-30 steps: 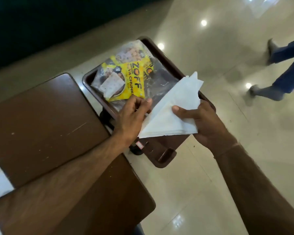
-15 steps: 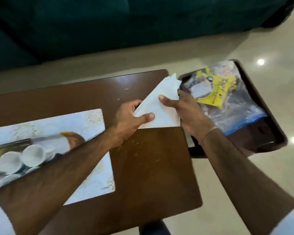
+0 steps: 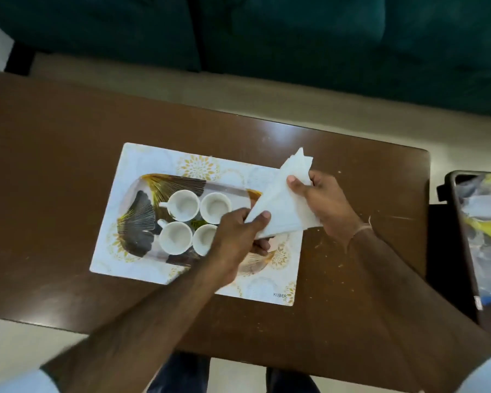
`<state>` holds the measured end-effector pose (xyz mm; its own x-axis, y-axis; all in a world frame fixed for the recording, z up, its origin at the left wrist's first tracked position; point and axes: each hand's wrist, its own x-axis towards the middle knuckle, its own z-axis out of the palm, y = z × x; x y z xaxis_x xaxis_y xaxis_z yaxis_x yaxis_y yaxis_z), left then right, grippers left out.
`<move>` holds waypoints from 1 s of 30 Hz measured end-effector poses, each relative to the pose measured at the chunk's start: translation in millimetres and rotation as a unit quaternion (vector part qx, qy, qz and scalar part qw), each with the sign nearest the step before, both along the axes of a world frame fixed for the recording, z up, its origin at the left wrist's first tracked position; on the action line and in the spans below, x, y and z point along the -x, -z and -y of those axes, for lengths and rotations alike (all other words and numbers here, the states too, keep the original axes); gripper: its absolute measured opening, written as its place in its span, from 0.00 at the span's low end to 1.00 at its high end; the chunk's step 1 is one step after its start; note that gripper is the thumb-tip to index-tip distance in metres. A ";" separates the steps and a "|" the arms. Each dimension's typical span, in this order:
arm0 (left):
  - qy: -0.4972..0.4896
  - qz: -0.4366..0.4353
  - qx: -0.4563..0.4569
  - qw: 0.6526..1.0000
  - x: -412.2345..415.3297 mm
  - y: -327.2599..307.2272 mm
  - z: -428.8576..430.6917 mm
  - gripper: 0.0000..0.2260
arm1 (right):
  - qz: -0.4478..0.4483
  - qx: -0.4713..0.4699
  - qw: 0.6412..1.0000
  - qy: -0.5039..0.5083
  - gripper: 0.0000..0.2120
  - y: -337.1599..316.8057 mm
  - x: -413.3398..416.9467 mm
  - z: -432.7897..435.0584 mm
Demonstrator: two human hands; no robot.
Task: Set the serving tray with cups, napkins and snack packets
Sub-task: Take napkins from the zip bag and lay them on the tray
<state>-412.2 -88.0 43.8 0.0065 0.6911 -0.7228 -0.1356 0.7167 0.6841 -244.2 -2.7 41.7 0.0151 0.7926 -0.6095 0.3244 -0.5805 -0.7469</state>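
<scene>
Both my hands, left hand (image 3: 240, 231) and right hand (image 3: 325, 204), gripped the folded napkins (image 3: 284, 199) above the tray (image 3: 142, 222), at three o'clock from the cups (image 3: 183, 208). Lowering them flat, clear of cups, seemed best.

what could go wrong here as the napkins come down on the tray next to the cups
1. The left hand hangs right beside the four cups; it might knock one over as the napkins go down.
2. The napkins are a loose stack pinched by both hands, the right hand at the far edge; sheets could fan out or slip.
3. Little bare tray shows on the napkin side, so the stack may overhang onto the placemat.
</scene>
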 end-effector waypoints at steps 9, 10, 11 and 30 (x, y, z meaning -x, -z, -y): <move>-0.028 0.032 0.114 0.993 2.5 25.2 97.6 0.08 | 0.133 0.044 0.985 -0.096 0.12 42.5 10.6 67.7; -0.045 0.027 0.129 0.990 3.7 28.4 102.0 0.08 | 0.142 0.048 0.984 -0.095 0.11 45.8 9.6 75.3; -0.066 0.021 0.142 0.987 5.0 31.3 105.5 0.08 | 0.150 0.051 0.983 -0.090 0.10 48.3 8.3 82.7; -0.043 -0.296 0.135 0.945 47.6 62.6 116.8 0.28 | 0.148 0.076 0.986 -0.015 0.29 63.3 23.4 129.0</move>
<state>-459.7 -204.8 -18.8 -0.5015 0.4617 -0.7316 0.1491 0.8792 0.4526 -267.6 -131.7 -21.5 0.1885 0.6949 -0.6940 0.5338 -0.6657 -0.5216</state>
